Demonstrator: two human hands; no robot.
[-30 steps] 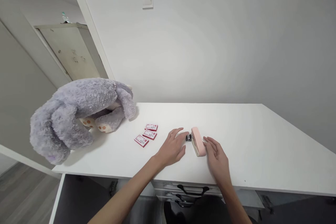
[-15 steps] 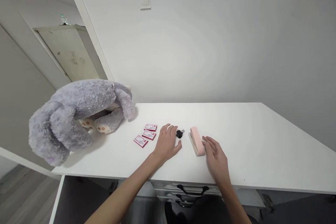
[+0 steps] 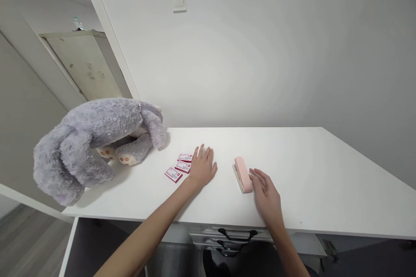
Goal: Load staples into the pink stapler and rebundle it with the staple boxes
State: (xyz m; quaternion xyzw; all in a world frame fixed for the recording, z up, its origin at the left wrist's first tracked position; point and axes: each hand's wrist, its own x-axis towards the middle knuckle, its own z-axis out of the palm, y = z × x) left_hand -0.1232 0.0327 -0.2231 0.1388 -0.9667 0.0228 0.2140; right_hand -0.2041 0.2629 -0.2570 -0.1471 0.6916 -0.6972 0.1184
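A pink stapler (image 3: 243, 175) lies on the white tabletop, its pale base toward the left. My right hand (image 3: 267, 194) rests just right of it, fingers loosely curved with the fingertips by its side; whether they touch it I cannot tell. To the left, my left hand (image 3: 202, 167) is over the tabletop, palm down with fingers spread. It is beside three small red-and-white boxes (image 3: 173, 175) and covers the right edges of some of them. The small black object from the earlier frame does not show; my left hand may hide it.
A lilac plush toy (image 3: 104, 121) slumps over the left part of the white table (image 3: 308, 173). A white wall (image 3: 243, 52) stands behind. Drawers with black handles (image 3: 237, 236) sit below the front edge.
My left hand has moved left toward the boxes, away from the stapler. The small black object that lay by its fingers is out of sight. My right hand stays by the stapler.
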